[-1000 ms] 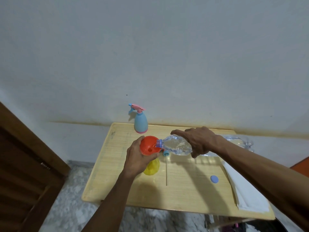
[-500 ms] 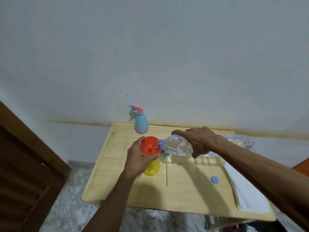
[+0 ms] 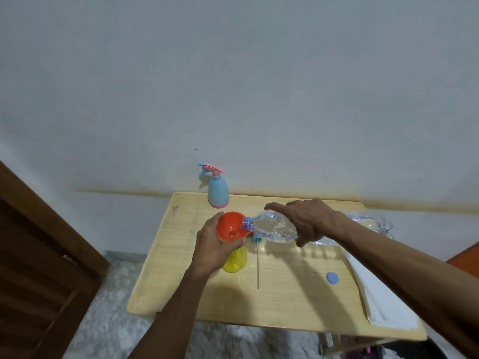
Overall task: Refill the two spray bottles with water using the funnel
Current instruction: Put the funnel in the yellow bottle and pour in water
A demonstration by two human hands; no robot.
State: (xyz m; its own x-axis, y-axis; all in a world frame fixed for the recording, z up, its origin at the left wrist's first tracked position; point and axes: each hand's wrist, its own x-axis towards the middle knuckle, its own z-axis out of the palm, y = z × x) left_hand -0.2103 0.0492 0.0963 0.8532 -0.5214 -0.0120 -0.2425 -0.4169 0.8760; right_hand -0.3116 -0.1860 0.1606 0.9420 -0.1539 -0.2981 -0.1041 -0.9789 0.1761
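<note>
Near the table's (image 3: 285,301) middle, the right hand (image 3: 308,221) is gripping a tilted water bottle (image 3: 272,228) at the orange funnel (image 3: 230,229) — steadied by the left hand's (image 3: 212,247) curled fingers on the yellow spray bottle (image 3: 236,260). Filling appears underway; the capped blue spray bottle (image 3: 218,193) is waiting at the far edge.

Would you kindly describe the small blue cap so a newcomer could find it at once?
Start at the wooden table and look toward its right side, just left of the folded white cloth. The blue cap lies there alone on bare wood: a small, flat, round disc, well apart from both hands and the bottles.
</note>
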